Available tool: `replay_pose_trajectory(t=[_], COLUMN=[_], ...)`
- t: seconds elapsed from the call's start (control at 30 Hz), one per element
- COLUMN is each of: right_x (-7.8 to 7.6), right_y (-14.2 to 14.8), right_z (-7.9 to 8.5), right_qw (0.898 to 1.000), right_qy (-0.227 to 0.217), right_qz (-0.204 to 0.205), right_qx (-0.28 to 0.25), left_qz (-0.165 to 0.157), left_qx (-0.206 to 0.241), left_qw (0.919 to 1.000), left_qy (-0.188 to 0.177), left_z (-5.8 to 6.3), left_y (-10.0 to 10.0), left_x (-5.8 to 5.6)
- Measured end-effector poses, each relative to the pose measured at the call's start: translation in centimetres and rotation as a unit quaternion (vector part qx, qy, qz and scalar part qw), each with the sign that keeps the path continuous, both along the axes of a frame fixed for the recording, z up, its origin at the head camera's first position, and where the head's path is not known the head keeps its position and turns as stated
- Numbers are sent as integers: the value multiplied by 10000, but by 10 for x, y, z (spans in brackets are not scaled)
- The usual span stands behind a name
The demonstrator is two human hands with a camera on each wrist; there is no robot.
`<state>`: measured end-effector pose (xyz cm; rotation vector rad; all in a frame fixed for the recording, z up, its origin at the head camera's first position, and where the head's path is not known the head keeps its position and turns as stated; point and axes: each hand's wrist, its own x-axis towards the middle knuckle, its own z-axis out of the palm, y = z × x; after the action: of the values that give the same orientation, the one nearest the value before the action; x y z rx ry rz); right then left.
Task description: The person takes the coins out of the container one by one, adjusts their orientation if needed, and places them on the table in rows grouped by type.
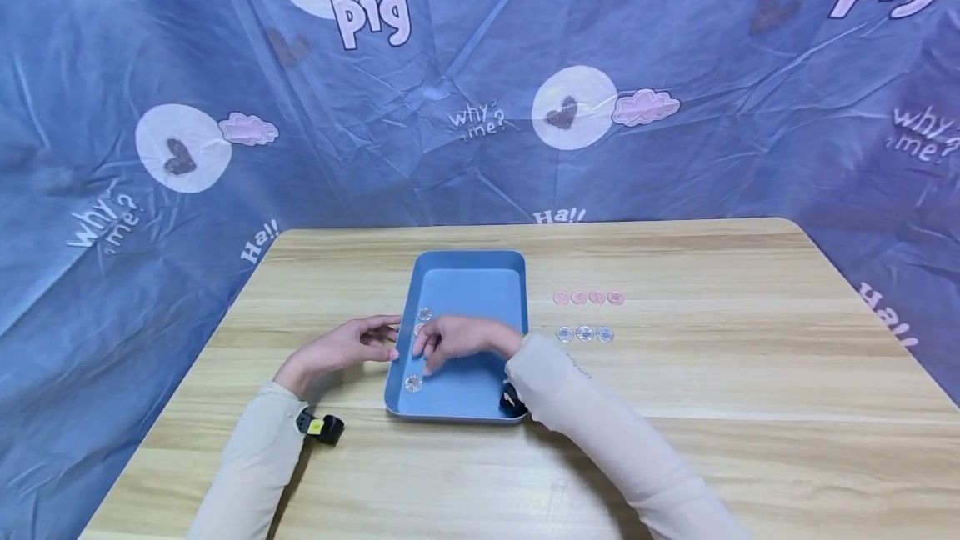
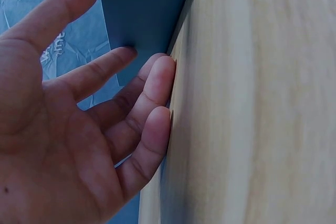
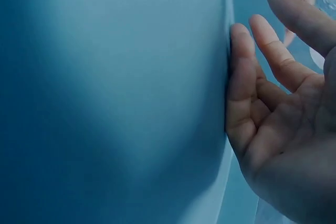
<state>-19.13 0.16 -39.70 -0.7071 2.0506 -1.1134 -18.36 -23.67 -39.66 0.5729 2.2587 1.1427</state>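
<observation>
A blue rectangular tray (image 1: 468, 261) lies on the table. My left hand (image 1: 348, 346) is at its left side, thumb at the rim and index finger against the outer wall (image 2: 142, 9), the other fingers down by the table. My right hand (image 1: 459, 335) reaches into the tray with fingers loosely bent, the little-finger side resting on the tray floor (image 3: 131, 77). Nothing shows between its fingers and thumb. Near its fingertips lie a silver coin (image 1: 413, 383) and, farther back, another silver coin (image 1: 425, 314); a pink coin (image 1: 417, 329) is partly hidden by the hand.
Right of the tray, a row of several pink coins (image 1: 579, 298) lies behind a row of three silver coins (image 1: 585, 334). More small discs (image 1: 579, 367) are partly hidden by the right sleeve (image 1: 600, 432). A blue printed cloth (image 1: 480, 165) hangs around the wooden table (image 1: 712, 357).
</observation>
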Motion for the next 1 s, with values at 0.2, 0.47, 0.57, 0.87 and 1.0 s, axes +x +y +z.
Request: replay_pose_trajectory(t=[0.2, 0.47, 0.57, 0.87, 1.0], right_x=[3, 7, 8, 10, 10], right_y=[-8, -14, -17, -20, -19], right_z=[-2, -1, -1, -1, -1], right_qw=[9939, 9796, 9751, 9671, 9662], right_qy=[882, 1565, 1731, 2013, 2073], right_qz=[291, 434, 521, 590, 655], right_qx=[587, 1187, 1286, 1439, 1387], left_qz=[-54, -86, -114, -126, -113], left_qx=[-1, 98, 160, 92, 61], left_qw=[10000, 9999, 9998, 9999, 9999], left_qy=[39, -21, -76, 21, 10], left_z=[0, -1, -1, -2, -2], left_y=[-1, -2, -3, -2, -2], left_x=[0, 0, 0, -2, -3])
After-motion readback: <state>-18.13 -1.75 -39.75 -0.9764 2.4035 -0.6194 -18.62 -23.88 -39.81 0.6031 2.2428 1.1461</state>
